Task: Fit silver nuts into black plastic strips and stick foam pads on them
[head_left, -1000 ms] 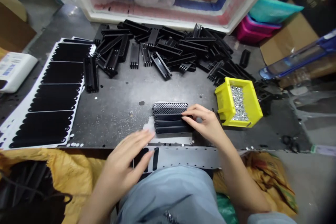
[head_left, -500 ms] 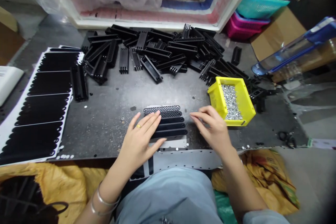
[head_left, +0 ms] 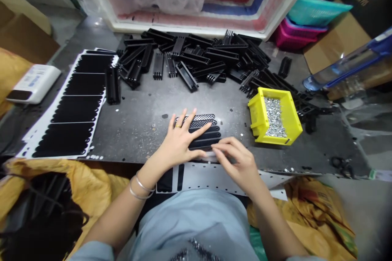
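My left hand [head_left: 177, 143] lies with fingers spread over a row of black strips [head_left: 211, 135] with rounded ends, laid side by side on the grey table. The two farthest strips have a mesh-like pattern; the nearer ones look plain. At the near right end of that row is my right hand [head_left: 238, 162], its thumb and forefinger closed in a pinch. Whatever sits between those fingertips is too small to make out. A yellow bin [head_left: 294, 125] of small shiny metal pieces [head_left: 275, 117] stands to the right of my right hand.
Behind the strips lies a heap of black plastic housings [head_left: 196, 55]. Sheets of black stickers [head_left: 78, 108] are on the left, near a white device [head_left: 38, 83]. Scissors [head_left: 341, 165] lie at the right edge. A yellow sack [head_left: 94, 187] holds dark parts below the table's left side.
My right hand has moved left from beside the strips to their near right end. My left hand's fingers have spread over the row. The camera view has shifted.
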Tool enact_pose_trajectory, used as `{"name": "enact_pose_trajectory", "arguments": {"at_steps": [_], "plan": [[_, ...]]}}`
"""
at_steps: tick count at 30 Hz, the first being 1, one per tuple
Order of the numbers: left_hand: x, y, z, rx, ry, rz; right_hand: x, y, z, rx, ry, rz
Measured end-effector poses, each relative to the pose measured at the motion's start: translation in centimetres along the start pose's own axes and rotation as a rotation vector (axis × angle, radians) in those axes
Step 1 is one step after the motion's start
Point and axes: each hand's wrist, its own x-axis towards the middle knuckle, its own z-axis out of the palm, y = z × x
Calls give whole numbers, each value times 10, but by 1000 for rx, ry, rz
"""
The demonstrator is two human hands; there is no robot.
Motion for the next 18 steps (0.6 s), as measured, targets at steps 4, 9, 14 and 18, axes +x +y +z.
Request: {"name": "enact_pose_trajectory", "arguments": {"at_steps": [4,9,14,18], "plan": [[-48,-1,-23,-169,138,-186,-16,-8,18,-121,-202,-107],[-102,12,-17,-265,53,-251,-18,-13,31,-108,-163,-180],[-94,31,-5,-580,119,-384,-8,-30,33,-246,-55,-286],[-76,29,-10,-743,155,-468,-8,-38,35,-59,-144,-297]]}}
